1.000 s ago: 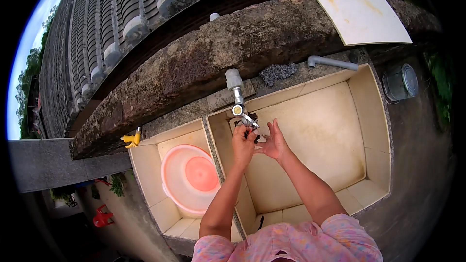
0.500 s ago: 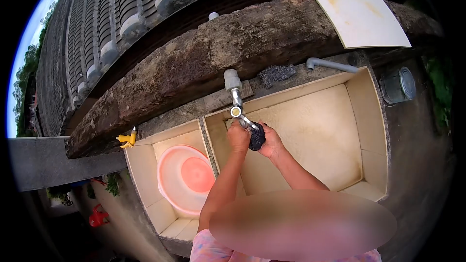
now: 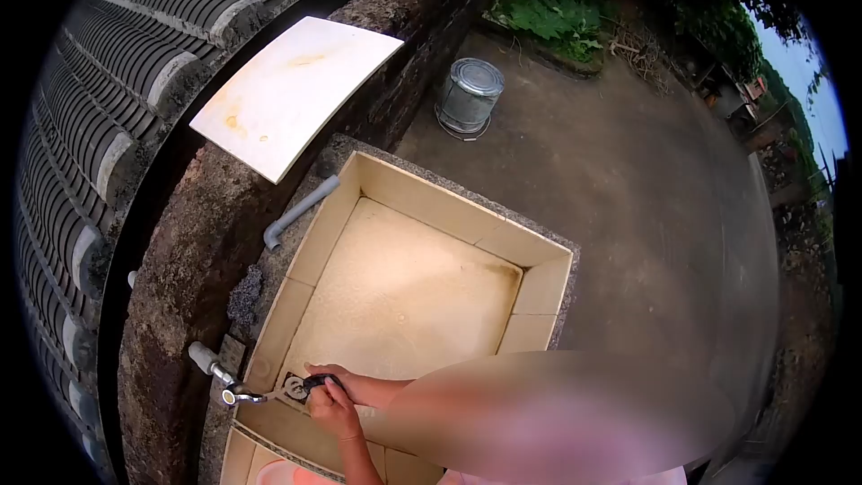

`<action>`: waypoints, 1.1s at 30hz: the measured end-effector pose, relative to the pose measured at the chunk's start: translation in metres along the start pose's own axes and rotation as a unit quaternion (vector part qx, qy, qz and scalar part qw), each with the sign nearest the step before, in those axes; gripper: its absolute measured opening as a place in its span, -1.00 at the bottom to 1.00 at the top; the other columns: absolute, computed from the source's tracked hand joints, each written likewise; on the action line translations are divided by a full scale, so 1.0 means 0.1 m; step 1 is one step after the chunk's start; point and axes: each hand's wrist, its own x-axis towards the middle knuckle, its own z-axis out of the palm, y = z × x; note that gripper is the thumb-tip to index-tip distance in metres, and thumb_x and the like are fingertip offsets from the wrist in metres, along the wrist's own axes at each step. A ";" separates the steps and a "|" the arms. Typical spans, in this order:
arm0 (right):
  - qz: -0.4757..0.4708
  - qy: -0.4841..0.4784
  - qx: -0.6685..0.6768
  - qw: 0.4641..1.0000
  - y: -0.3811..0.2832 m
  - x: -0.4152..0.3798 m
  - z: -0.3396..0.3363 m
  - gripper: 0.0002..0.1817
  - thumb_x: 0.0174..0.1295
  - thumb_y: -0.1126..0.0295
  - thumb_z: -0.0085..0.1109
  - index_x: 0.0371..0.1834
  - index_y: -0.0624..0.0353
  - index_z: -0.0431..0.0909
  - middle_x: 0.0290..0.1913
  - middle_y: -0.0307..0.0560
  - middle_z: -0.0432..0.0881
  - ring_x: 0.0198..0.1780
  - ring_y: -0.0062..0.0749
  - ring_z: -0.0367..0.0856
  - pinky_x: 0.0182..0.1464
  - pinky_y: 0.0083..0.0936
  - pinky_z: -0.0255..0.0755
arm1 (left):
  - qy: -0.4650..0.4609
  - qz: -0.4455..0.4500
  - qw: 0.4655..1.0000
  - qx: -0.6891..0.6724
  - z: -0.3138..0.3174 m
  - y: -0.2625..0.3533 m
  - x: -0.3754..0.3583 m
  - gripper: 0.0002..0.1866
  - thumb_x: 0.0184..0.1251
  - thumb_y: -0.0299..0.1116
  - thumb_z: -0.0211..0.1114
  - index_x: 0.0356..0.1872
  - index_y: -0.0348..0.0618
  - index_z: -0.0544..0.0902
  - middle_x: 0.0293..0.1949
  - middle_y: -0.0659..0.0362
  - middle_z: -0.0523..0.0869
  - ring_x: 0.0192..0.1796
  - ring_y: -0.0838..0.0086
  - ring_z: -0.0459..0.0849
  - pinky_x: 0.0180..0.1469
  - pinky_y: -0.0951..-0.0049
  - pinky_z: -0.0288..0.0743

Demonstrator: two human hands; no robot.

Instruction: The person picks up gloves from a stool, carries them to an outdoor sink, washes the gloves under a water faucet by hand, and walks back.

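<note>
A wet-looking, bunched black cloth (image 3: pixel 321 381) is between my two hands at the tap corner of the large tiled sink (image 3: pixel 431 292). My left hand (image 3: pixel 332 410) is closed on it from the near side, fingers curled. On the far side, my right hand (image 3: pixel 334 372) also grips the cloth, partly hidden behind it. To the left of the hands is the metal tap (image 3: pixel 239 395), with its spout pointing toward them. A round grey drain (image 3: pixel 294 387) shows just left of the cloth.
A pink basin (image 3: pixel 280 473) shows at the bottom edge, in the smaller sink. A grey pipe (image 3: pixel 301 211) and a dark scouring pad (image 3: pixel 244 295) lie on the ledge. A white board (image 3: pixel 296 94) rests on the rough wall (image 3: pixel 180 251). A lidded metal bucket (image 3: pixel 469 99) stands beyond the sink.
My view has swung to the right, bringing the bucket and yard into sight. Both hands have shifted from right under the tap spout to beside it, still holding the black cloth.
</note>
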 end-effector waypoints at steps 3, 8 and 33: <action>0.014 0.114 -0.041 0.993 0.06 -0.42 0.26 -0.74 0.12 0.19 -0.04 -0.63 0.05 0.44 -0.66 -0.22 0.44 -0.68 -0.44 0.39 -0.59 -0.46 0.30 | 0.140 -0.093 0.986 0.001 -0.03 -0.43 0.18 -0.71 0.22 -0.30 0.04 -0.57 -0.32 0.39 -0.66 -0.10 0.44 -0.64 0.16 0.38 -0.57 0.25 0.28; -0.128 0.146 -0.095 0.976 -0.06 -0.50 -0.09 -0.73 0.12 0.15 -0.01 -0.50 0.12 0.47 -0.60 -0.27 0.43 -0.60 -0.54 0.40 -0.56 -0.52 0.32 | 0.048 -0.072 0.990 -0.116 0.01 -0.58 0.14 -0.66 0.28 -0.24 -0.04 -0.51 -0.36 0.43 -0.61 0.02 0.52 -0.56 0.30 0.45 -0.51 0.35 0.29; -0.144 0.041 0.087 0.985 0.26 -1.78 -0.65 -0.79 -0.01 0.21 0.19 -0.45 0.05 0.41 -0.52 -0.24 0.46 -0.44 -0.44 0.39 -0.40 -0.46 0.29 | -0.270 0.294 0.915 -0.049 -0.27 1.06 -1.03 -0.77 0.08 -0.44 0.11 -0.21 -0.28 0.50 -0.29 -0.06 0.54 -0.22 0.09 0.49 -0.14 0.26 0.37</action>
